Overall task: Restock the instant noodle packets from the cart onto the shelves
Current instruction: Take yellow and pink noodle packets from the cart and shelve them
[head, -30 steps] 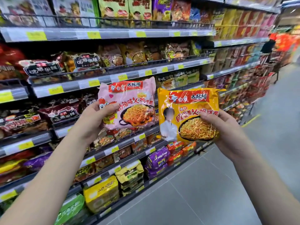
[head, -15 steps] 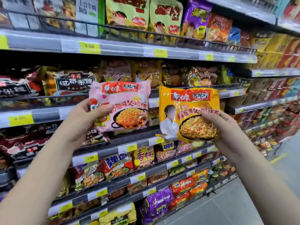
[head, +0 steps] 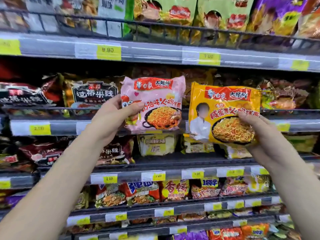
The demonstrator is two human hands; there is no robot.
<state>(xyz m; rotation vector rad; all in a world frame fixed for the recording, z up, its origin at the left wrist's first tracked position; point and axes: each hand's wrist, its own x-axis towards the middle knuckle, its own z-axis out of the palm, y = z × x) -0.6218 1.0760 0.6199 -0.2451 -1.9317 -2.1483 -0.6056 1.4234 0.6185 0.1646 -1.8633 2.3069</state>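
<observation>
- My left hand (head: 110,116) pinches the pink noodle packet (head: 155,104) by its left edge, thumb on the front.
- My right hand (head: 256,129) grips the yellow noodle packet (head: 223,113) at its lower right corner.
- Both are held in front of the shelves (head: 155,52), covering stock behind; price tags blurred.

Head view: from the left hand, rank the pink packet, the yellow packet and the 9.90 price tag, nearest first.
1. Pink packet: held in the left hand, fingers on its left edge.
2. Yellow packet: to the right, held by the right hand.
3. 9.90 price tag: on the shelf rail above, farther back.
</observation>
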